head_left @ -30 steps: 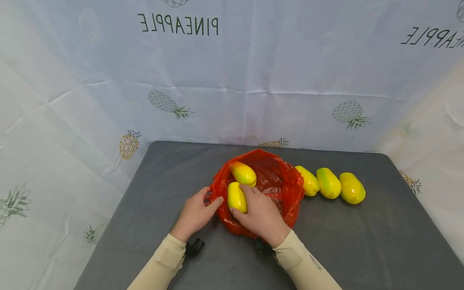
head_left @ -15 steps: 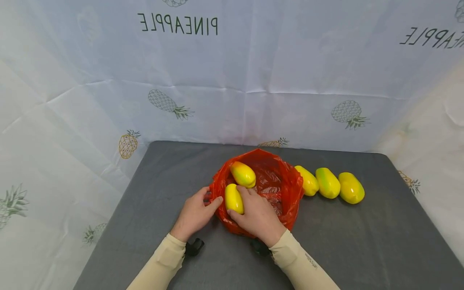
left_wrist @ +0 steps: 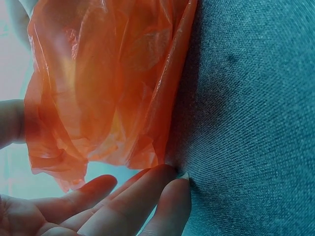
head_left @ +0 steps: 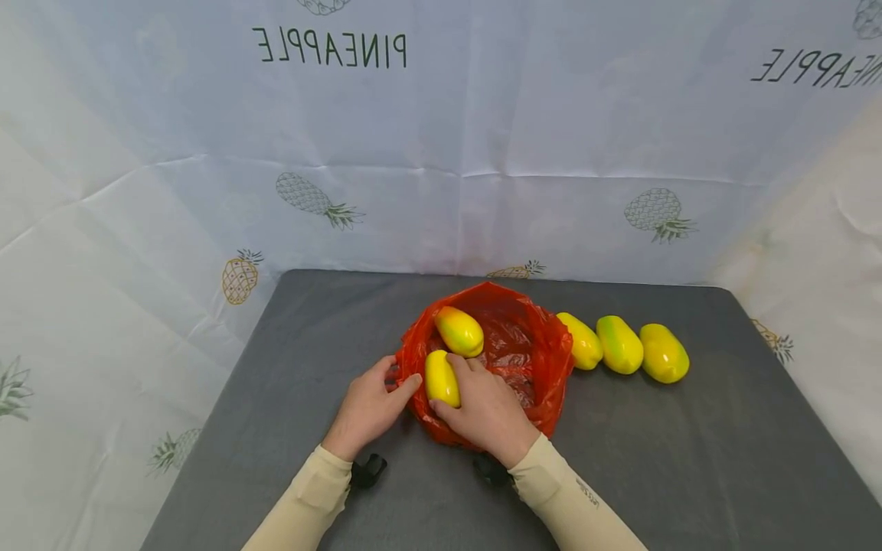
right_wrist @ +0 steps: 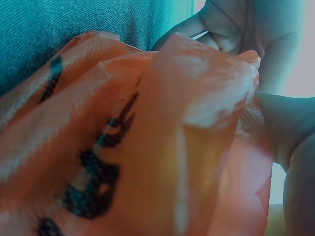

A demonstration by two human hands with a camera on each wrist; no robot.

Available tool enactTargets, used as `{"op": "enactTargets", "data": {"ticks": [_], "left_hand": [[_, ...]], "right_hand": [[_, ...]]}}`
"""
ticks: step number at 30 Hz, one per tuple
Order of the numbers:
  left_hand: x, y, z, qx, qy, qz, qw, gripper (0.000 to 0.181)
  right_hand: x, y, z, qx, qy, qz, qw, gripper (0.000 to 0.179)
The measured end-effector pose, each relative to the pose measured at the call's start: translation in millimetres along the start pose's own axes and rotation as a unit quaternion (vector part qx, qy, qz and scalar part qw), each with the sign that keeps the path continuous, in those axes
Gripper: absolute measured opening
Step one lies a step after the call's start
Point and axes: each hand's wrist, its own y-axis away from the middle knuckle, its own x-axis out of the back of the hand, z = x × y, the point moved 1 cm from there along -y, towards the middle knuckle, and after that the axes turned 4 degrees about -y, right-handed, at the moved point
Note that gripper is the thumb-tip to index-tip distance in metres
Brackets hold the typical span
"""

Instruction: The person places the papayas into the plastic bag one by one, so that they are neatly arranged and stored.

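Observation:
A red plastic bag (head_left: 554, 360) stands with its mouth spread wide on the table. My right hand (head_left: 489, 405) reaches into it and grips a yellow mango (head_left: 441, 379) near the bag's left wall, thumb at the near end and fingers over the far side. A second mango (head_left: 459, 331), yellow with an orange end, sits in the bag just behind. At the left rim my left hand (head_left: 368, 405) holds the bag, thumb over the edge and fingers outside. In the left wrist view its fingers (left_wrist: 128, 206) lie low against the bag's (left_wrist: 113, 83) side, by the table.
Three mangoes (head_left: 622, 346) lie in a row on the dark grey table (head_left: 654, 459), right of the bag; the nearest one is partly covered by its rim. A white curtain (head_left: 551, 115) with pineapple prints hangs behind the table and at both sides.
My right hand has shifted slightly left and lower with the mango, bringing it closer to the bag's left wall. The left hand stays at the rim.

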Motion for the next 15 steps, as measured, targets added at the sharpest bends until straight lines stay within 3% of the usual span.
{"op": "enactTargets", "data": {"ticks": [10, 15], "left_hand": [[-3.3, 0.7, 2.4, -0.006, 0.003, -0.002, 1.0000, 0.062], [-0.3, 3.1, -1.0, -0.002, -0.004, -0.007, 1.0000, 0.068]], "right_hand": [[2, 2.7, 5, 0.006, -0.003, 0.002, 1.0000, 0.077], [16, 7.5, 2, 0.011, -0.009, 0.009, 0.9999, 0.078]]}}
